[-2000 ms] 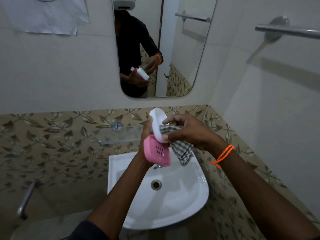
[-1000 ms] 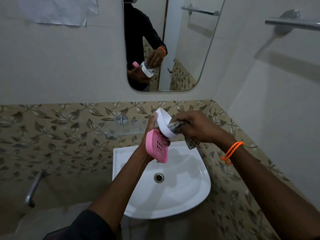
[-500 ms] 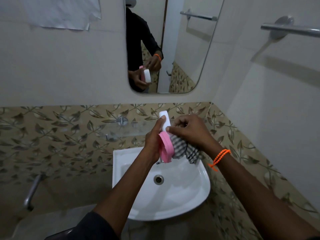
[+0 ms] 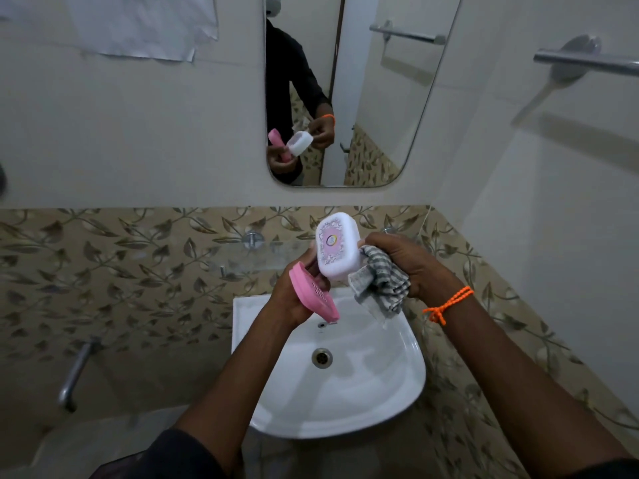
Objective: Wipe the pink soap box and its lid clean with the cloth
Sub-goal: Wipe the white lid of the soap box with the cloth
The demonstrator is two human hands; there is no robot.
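Above the sink, my left hand (image 4: 294, 292) holds the pink soap box base (image 4: 313, 297), its slotted face tilted toward me, and also props the white lid (image 4: 337, 245) with its fingers. The lid stands upright, its patterned top facing me. My right hand (image 4: 411, 264) grips a bunched grey checked cloth (image 4: 380, 281), which touches the lid's right edge and hangs down below it. An orange bead band circles my right wrist.
A white wash basin (image 4: 390, 385) with a drain lies under my hands. A mirror (image 4: 377, 98) hangs on the wall above. A towel rail (image 4: 584, 62) projects at the upper right, and a metal tap (image 4: 74, 375) sticks out at the lower left.
The lid has turned from edge-on so that its patterned top faces me, and the pink base has tipped flatter and to the left. The cloth has shifted from the pink base to the lid's right side.
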